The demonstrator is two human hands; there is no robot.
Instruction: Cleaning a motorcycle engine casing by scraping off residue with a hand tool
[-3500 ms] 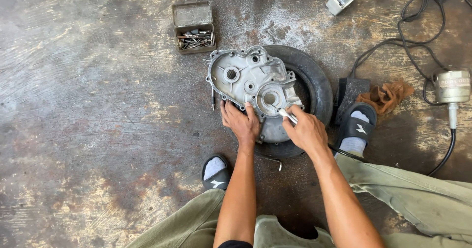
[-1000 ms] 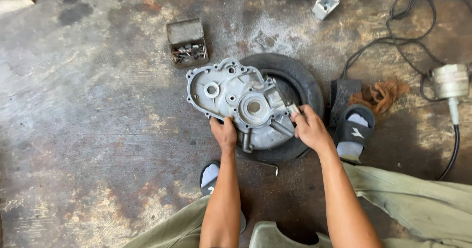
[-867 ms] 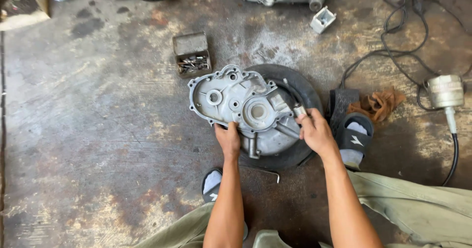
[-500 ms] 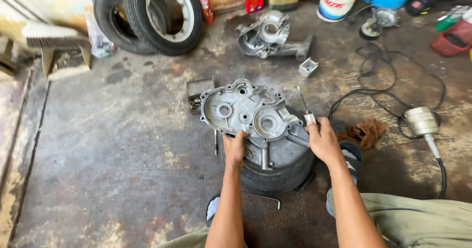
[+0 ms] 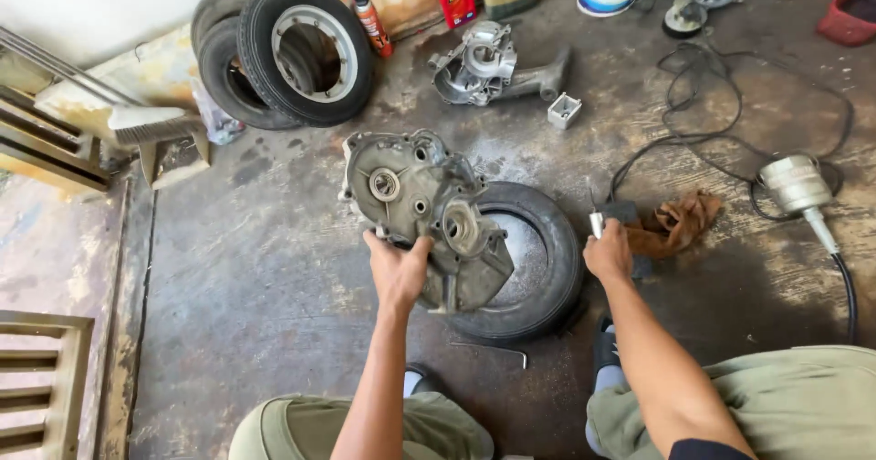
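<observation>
Upper left of the frame, two tyres (image 5: pixel 283 54) lean by the wall, a brush (image 5: pixel 155 124) beside them. Centre frame, the left hand (image 5: pixel 399 271) has its grip wrapped on the lower edge of the grey engine casing (image 5: pixel 420 209), tilted up against the tyre on the floor (image 5: pixel 534 264). Right of that, the right hand (image 5: pixel 609 252) is closed around a thin tool (image 5: pixel 596 223), probably a screwdriver. Further right lie a brown rag (image 5: pixel 677 223) and a corded power tool (image 5: pixel 798 186).

Engine casing (image 5: pixel 420 214) rests on tyre (image 5: pixel 538 259), rag (image 5: pixel 675 224) to its right.
</observation>
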